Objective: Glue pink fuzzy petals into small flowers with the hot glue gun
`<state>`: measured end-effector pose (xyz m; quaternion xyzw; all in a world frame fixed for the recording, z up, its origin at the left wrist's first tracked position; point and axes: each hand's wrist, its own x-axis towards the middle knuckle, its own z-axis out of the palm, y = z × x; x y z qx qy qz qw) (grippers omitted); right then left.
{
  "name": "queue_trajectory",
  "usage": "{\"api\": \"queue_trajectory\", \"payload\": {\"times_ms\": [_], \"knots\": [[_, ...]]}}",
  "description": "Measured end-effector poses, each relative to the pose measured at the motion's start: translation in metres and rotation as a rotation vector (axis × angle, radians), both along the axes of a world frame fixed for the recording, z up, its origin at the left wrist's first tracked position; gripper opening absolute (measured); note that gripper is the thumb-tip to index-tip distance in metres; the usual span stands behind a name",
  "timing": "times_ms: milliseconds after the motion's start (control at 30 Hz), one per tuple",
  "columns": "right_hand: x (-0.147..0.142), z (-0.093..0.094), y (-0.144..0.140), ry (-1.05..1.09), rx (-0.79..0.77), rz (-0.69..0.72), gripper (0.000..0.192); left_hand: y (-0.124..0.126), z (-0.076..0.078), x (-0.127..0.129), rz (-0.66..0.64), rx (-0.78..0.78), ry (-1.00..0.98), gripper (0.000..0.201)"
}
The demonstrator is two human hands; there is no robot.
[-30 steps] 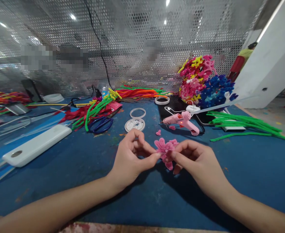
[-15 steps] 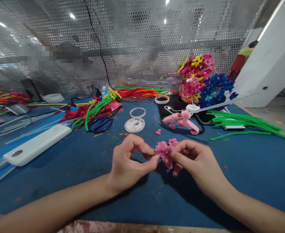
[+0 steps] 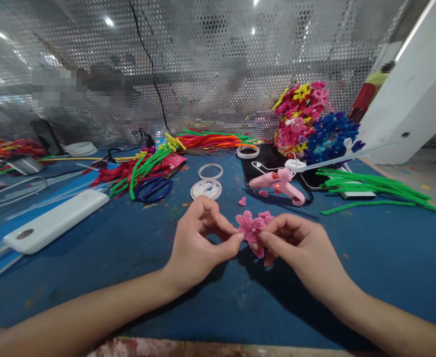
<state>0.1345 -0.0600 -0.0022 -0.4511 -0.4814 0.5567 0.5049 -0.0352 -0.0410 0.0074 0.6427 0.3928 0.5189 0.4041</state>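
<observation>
Both hands meet over the middle of the blue table. The right hand pinches the pink flower between thumb and fingers, and the left hand nips one petal at the flower's left side. The surface around the hands is bare. The pink glue gun and the round bead dish lie farther back, well apart.

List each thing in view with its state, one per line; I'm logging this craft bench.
pink flower: pinched between both hands, above the table
left hand: fingertips closed on the flower
right hand: fingertips closed on the flower
glue gun: lying down, red light on
scissors: lying flat, untouched
bead tin: open, lid ring behind it
</observation>
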Motion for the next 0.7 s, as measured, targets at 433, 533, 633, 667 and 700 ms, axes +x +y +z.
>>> {"api": "queue_trajectory", "payload": {"times_ms": [433, 533, 633, 667, 700], "knots": [[0.0021, -0.0021, -0.0031, -0.137, 0.135, 0.023, 0.012, 0.0041, 0.0073, -0.0001, -0.066, -0.229, -0.066, 0.043], [0.0023, -0.0024, -0.0033, -0.146, 0.144, 0.032, 0.012, 0.0043, 0.0066, -0.0004, -0.067, -0.250, -0.079, 0.043], [0.0023, -0.0024, -0.0033, -0.144, 0.146, 0.042, 0.013, 0.0052, 0.0053, -0.0004, -0.073, -0.262, -0.074, 0.044], [0.0022, -0.0025, -0.0034, -0.148, 0.146, 0.045, 0.013, 0.0054, 0.0048, -0.0002, -0.076, -0.264, -0.075, 0.044], [0.0020, -0.0026, -0.0035, -0.153, 0.146, 0.045, 0.013, 0.0054, 0.0044, -0.0001, -0.080, -0.265, -0.078, 0.044]]}}
